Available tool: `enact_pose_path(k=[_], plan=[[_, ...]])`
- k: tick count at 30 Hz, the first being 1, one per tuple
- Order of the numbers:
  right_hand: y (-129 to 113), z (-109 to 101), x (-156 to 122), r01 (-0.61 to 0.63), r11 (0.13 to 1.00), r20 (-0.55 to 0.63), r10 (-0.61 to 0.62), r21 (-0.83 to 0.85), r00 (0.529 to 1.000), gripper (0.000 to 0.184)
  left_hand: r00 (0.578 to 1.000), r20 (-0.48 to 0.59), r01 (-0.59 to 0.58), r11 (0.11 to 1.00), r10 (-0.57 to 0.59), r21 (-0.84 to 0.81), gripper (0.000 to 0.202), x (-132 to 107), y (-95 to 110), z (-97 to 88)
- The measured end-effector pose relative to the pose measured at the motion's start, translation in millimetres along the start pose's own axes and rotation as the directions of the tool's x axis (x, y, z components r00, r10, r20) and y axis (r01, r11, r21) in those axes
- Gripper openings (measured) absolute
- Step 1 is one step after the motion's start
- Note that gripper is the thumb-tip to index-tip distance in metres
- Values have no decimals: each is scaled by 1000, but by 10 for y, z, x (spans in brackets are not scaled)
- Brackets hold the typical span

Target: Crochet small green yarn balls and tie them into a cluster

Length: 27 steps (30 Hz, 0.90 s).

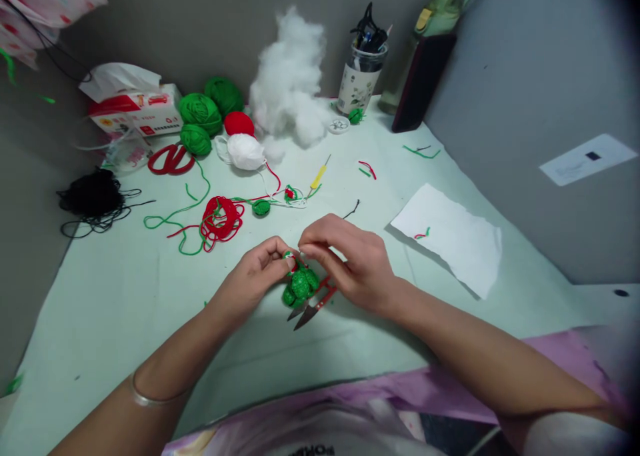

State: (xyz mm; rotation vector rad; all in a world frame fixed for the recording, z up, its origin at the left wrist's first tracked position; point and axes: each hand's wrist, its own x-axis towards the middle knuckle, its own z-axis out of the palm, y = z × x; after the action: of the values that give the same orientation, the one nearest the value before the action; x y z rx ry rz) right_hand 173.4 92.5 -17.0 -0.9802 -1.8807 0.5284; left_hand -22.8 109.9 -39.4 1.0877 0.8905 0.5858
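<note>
My left hand [259,271] is closed on a small green crocheted toy [301,284] with red and white at its upper end. Thumb and fingers pinch that red and white part. Right beside it, my right hand [353,261] is closed in a pinch, its fingertips almost at the toy; what they hold is too small to make out. Under the toy and my right hand lie red-handled snips [310,315], blades pointing toward me. Just beyond my hands are a small green crocheted piece [261,207] and a red and green one [290,193].
Red yarn [223,219] lies loosely coiled at left, near black yarn [93,193]. Behind are red-handled scissors [171,160], green balls [200,113], a white ball [245,151], stuffing [290,76] and a tissue box [150,109]. A yellow-handled hook [319,177] and white paper [447,236] lie right.
</note>
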Motion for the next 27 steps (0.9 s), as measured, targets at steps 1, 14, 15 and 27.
enact_pose_path(k=[1,14,15,27], plan=[[-11,-4,15,-96,992,2,96,88,995,12,1000,1,9,1000,-9,-15,18,-2,0,2],[32,-13,57,-463,788,253,389,406,886,5,1000,-8,12,994,-13,-105,22,-24,40,20],[31,-16,64,-508,732,284,421,455,861,8,1000,-2,8,994,-8,-112,21,-24,38,20],[85,-61,124,-573,362,369,496,735,786,28,998,-37,-41,996,44,81,20,-27,81,-20]])
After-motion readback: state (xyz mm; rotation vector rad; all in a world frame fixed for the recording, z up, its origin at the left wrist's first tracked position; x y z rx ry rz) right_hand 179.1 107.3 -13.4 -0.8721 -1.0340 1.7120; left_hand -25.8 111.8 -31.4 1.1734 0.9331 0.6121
